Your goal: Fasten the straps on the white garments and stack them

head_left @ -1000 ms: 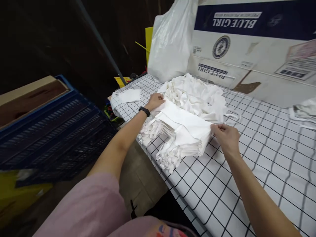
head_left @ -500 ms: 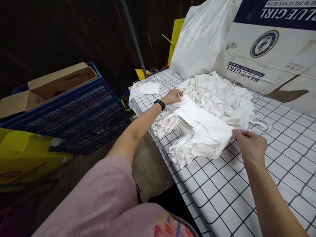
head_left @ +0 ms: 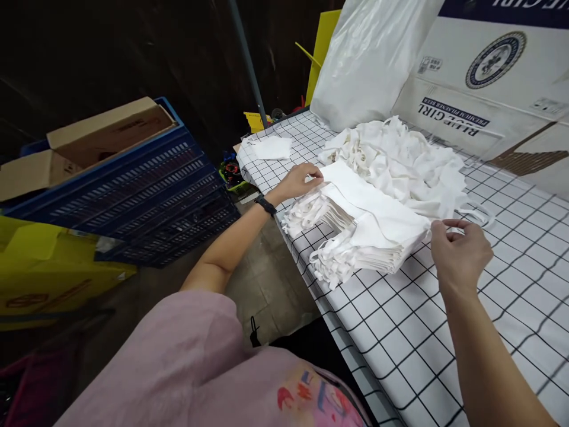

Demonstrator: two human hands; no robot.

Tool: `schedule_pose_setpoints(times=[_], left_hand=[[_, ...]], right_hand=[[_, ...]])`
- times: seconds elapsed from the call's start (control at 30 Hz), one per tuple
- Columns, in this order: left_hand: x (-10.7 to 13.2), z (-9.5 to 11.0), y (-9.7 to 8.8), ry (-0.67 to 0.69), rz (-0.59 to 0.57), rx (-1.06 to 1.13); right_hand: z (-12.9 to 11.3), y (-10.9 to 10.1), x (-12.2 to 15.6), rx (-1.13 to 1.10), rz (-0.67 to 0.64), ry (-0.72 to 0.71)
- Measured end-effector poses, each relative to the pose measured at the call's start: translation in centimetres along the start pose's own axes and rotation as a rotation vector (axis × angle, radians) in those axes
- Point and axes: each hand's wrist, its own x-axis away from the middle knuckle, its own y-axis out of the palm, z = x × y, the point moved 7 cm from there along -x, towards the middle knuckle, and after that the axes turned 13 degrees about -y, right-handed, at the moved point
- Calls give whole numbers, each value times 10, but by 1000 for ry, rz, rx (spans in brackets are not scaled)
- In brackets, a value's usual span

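A neat stack of white cloth pieces with thin straps [head_left: 377,258] lies on the table, straps bunched toward me. The top white cloth piece [head_left: 368,196] is spread flat over it. My left hand [head_left: 299,181], with a black band on the wrist, has its fingers bent and pinched at the left edge of that piece. At the right corner, my right hand [head_left: 460,252] is closed, thumb and fingers pinching the edge. Just behind the stack sits a loose heap of crumpled white cloth pieces [head_left: 404,157].
A black-and-white checked cloth [head_left: 444,332] covers the table. At its far side stand a white plastic bag [head_left: 355,71] and a printed carton [head_left: 462,89]. Another white cloth piece [head_left: 273,147] lies at the far left corner. Blue crates [head_left: 146,196] stand on the floor to the left.
My left hand has drawn back slightly toward me along the cloth's left edge. My right hand has shifted a little outward at the right corner. The view has tilted slightly.
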Motion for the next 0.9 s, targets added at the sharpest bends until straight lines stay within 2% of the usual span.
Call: schedule_pose_setpoints(times=[0.1, 0.2, 0.3, 0.4, 0.53, 0.63, 0.7, 0.8, 0.9], left_hand=[[23, 7, -12, 29, 46, 3], [55, 13, -13, 69, 56, -101], [87, 9, -2, 66, 18, -306], [107, -1, 10, 40, 20, -447], [111, -13, 11, -25, 113, -405], [108, -25, 9, -120, 107, -309], [107, -29, 9, -138, 82, -230], [108, -21, 4, -96, 151, -167], [108, 8, -4, -26, 328, -162]], right_hand=[[-24, -10, 16, 17, 39, -25], [-49, -13, 29, 22, 71, -217], [-62, -1, 38, 27, 45, -468], [-57, 18, 44, 43, -60, -540], [-45, 40, 50, 110, -188, -482], [-42, 45, 55, 110, -193, -460], [-42, 44, 59, 94, -172, -459], [-41, 37, 67, 59, -107, -480], [-39, 31, 76, 26, -57, -493]])
